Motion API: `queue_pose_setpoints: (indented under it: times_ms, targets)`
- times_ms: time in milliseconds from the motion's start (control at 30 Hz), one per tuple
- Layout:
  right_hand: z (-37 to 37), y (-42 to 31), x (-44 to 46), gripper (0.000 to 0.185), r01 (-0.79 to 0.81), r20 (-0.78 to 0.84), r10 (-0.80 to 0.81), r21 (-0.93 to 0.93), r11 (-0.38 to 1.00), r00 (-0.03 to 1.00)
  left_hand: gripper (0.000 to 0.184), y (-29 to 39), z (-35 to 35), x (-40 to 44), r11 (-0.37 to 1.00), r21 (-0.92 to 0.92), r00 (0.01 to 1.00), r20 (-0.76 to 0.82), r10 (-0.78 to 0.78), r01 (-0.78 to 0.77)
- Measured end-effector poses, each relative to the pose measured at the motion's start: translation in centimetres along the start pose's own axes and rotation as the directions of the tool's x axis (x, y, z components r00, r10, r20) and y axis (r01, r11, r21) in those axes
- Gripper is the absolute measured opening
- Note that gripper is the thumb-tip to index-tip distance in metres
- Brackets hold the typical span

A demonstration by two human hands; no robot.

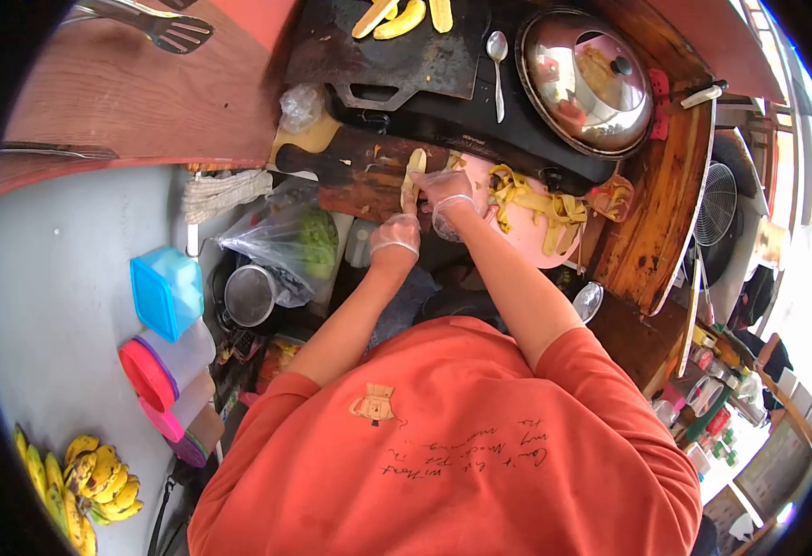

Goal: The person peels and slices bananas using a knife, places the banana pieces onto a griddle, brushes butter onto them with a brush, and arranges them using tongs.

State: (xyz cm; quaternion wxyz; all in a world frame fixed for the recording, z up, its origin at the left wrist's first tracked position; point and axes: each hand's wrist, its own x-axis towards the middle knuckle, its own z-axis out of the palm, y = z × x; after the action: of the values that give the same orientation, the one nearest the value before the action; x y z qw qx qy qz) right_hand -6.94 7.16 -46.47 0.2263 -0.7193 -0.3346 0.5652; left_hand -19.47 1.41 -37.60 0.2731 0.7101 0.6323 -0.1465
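A peeled banana [414, 174] lies lengthwise on a dark-stained wooden cutting board [359, 176]. My left hand [399, 230], in a see-through plastic glove, reaches up to the banana's near end with its fingers closed on it. Gloved the same way, my right hand [445, 192] is bent in against the banana's right side, fingers curled. Whatever those fingers may hold is hidden beneath the hand. Banana peels [540, 206] are heaped to the right on a pink board [549, 255].
Beyond stands a stove with a black griddle [387, 56] carrying banana pieces [401, 20], a spoon [497, 74] and a lidded pan [586, 83]. At left are a bag of greens [304, 236], a blue-lidded container [160, 287] and a bunch of bananas [91, 482].
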Motion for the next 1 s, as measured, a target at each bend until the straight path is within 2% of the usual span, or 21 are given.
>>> queue_pose_setpoints:
  times_ms: [167, 233, 333, 400, 467, 500, 567, 633, 700, 767, 800, 833, 867, 900, 967, 1000]
  targets:
    - [0.2, 0.3, 0.1, 0.046, 0.094, -0.057, -0.099, -0.093, 0.991, 0.993, 0.068, -0.6, 2.1, 0.6, 0.999, 0.033, 0.999, -0.037, 0.029, -0.027]
    - [-0.1, -2.0, -1.1, 0.047, 0.116, -0.087, -0.175, -0.463, 0.879, 0.981, 0.069, -0.8, 2.9, 0.8, 0.999, 0.028, 0.998, -0.046, 0.040, -0.039]
    - [0.2, -2.9, -1.6, 0.057, 0.059, -0.111, -0.128, -0.486, 0.872, 0.986, 0.070, -1.0, 3.1, 1.2, 0.999, 0.030, 0.998, -0.044, 0.043, -0.041]
    - [0.5, -3.2, -1.9, 0.056, 0.037, -0.153, -0.128, -0.488, 0.872, 0.980, 0.071, -1.4, 2.7, 1.5, 0.999, 0.039, 0.999, -0.036, 0.036, -0.034]
    - [0.8, -3.2, -1.6, 0.054, 0.015, -0.200, -0.128, -0.487, 0.873, 0.971, 0.072, -2.1, 2.4, 1.8, 0.997, -0.069, 0.999, -0.021, 0.041, -0.043]
    - [1.1, -3.0, -1.5, 0.054, 0.016, -0.168, -0.113, -0.489, 0.872, 0.979, 0.072, -2.7, 2.8, 1.9, 0.997, -0.064, 0.999, -0.022, 0.047, -0.048]
    - [1.3, -2.6, -1.7, 0.054, 0.019, -0.141, -0.100, -0.487, 0.873, 0.985, 0.067, -3.7, 3.7, 2.0, 0.987, -0.085, 0.984, -0.132, 0.122, -0.134]
    - [1.3, -1.8, -2.0, 0.053, 0.047, -0.155, -0.104, -0.331, 0.942, 0.983, 0.067, -4.0, 3.5, 1.7, 0.983, -0.085, 0.981, -0.127, 0.148, -0.160]
    - [1.2, -0.9, -1.3, 0.050, 0.063, -0.106, -0.108, -0.363, 0.930, 0.988, 0.067, -4.2, 2.5, 1.0, 0.979, -0.088, 0.977, -0.121, 0.175, -0.186]
    - [1.2, -0.7, -1.5, 0.047, 0.077, -0.053, -0.107, -0.399, 0.913, 0.993, 0.062, -3.9, 0.4, -0.3, 0.987, -0.090, 0.988, -0.088, 0.128, -0.136]
    - [1.2, -0.7, -2.2, 0.043, -0.029, -0.004, 0.029, -0.046, 0.998, 1.000, 0.062, -4.3, 0.6, -0.6, 0.986, -0.088, 0.987, -0.088, 0.135, -0.143]
    - [1.2, -0.8, -2.8, 0.040, -0.158, 0.089, 0.137, 0.305, 0.939, 0.987, 0.060, -4.9, 0.8, -0.8, 0.987, -0.054, 0.985, -0.084, 0.148, -0.153]
    - [0.9, -1.0, -3.1, 0.036, -0.059, 0.148, 0.037, 0.145, 0.988, 0.988, 0.059, -5.2, 1.0, -0.9, 0.987, -0.021, 0.984, -0.081, 0.159, -0.161]
    - [0.7, -1.5, -3.8, 0.036, -0.059, 0.144, 0.037, 0.149, 0.987, 0.989, 0.059, -5.2, 0.8, -1.0, 0.986, -0.018, 0.983, -0.080, 0.164, -0.166]
    - [0.5, -3.4, -5.3, 0.033, -0.243, 0.148, 0.195, 0.493, 0.835, 0.970, 0.058, -4.7, 0.2, -1.0, 0.971, 0.102, 0.973, -0.069, 0.222, -0.215]
    - [0.6, -2.5, -4.9, 0.029, -0.208, 0.140, 0.157, 0.549, 0.809, 0.978, 0.058, -4.5, 0.0, -0.7, 0.970, 0.105, 0.972, -0.067, 0.226, -0.218]
